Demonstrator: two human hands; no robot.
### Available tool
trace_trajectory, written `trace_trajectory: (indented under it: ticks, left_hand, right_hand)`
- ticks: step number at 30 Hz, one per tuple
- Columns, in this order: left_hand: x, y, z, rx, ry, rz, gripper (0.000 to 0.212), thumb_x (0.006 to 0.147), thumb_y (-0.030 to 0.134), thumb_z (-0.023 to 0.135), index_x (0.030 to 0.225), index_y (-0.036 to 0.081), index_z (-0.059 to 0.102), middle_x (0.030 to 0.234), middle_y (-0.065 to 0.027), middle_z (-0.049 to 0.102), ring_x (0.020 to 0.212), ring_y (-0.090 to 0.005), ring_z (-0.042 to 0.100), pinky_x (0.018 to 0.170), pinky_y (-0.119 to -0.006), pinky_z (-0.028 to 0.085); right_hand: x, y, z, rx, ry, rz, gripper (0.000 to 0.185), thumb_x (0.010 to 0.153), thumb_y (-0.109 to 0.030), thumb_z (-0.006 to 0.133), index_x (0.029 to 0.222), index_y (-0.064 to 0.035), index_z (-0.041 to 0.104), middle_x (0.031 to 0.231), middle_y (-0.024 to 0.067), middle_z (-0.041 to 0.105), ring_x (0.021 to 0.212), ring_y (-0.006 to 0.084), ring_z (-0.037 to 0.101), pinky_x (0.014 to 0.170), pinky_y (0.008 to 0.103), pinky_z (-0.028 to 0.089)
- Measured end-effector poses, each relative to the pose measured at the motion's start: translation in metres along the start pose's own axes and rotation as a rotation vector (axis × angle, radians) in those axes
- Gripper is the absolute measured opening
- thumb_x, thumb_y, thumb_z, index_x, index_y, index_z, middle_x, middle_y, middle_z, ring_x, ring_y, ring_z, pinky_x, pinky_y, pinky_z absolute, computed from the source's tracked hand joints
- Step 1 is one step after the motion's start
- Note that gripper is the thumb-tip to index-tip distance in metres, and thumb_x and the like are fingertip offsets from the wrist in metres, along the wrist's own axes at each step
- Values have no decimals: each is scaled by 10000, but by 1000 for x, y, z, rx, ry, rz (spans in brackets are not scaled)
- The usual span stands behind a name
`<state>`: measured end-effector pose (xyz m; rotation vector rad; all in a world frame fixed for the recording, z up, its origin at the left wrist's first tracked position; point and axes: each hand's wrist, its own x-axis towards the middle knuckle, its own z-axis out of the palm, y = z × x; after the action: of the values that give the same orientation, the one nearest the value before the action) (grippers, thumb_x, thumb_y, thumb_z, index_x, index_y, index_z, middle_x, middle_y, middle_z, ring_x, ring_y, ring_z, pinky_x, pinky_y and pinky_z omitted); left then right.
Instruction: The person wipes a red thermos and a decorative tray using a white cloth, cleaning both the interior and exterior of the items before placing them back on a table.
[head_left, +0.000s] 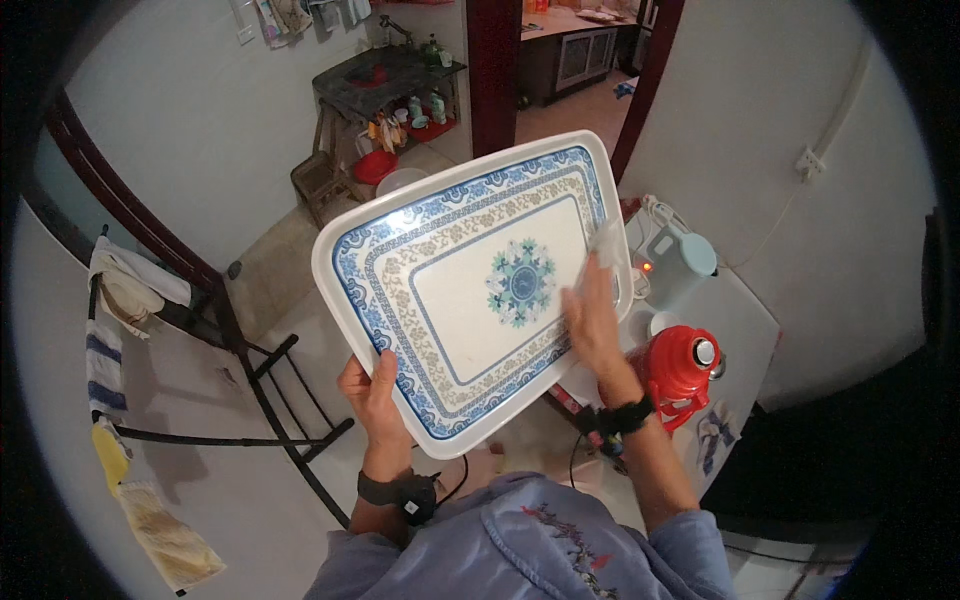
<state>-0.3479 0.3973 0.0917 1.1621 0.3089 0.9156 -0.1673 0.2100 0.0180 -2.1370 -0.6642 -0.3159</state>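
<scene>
A white rectangular serving tray (465, 300) with blue patterned borders and a blue-green central medallion is held up at a tilt before me. My left hand (375, 394) grips its lower left rim, thumb on the face. Over the tray's right side lies my right hand (595, 322), blurred by motion, its fingers pointing away from me. At its fingertips is a thin whitish piece of tissue or cloth (606, 238), too blurred to name surely. Both wrists wear black bands.
To the right, a table (739, 311) bears a red thermos flask (679, 360), a pale blue electric kettle (681, 262) and a folded cloth (716, 435). A black metal towel rack (217, 439) stands left. Farther off are a dark washstand (375, 75), a wooden chair (322, 176) and a doorway.
</scene>
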Motion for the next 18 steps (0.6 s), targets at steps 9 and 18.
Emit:
trace_trajectory:
  ticks: [9,18]
  left_hand:
    - [7,-14,2,-83,41,-23,228,878,136,607,1013,-46,620,948,-89,651,793,-107,593,734,-245,477]
    - [2,4,8,68,-133,-42,261,855,167,640,990,-56,628,887,-68,651,750,-81,566,690,-229,447]
  right_hand:
    - [-59,-90,13,42,-491,-653,426,851,-265,598,1182,-23,484,1451,177,303,1349,335,283,1108,466,218]
    - [62,-37,-24,28,103,-27,616,897,-235,521,1378,66,281,1411,311,267,1329,426,254,1103,483,197]
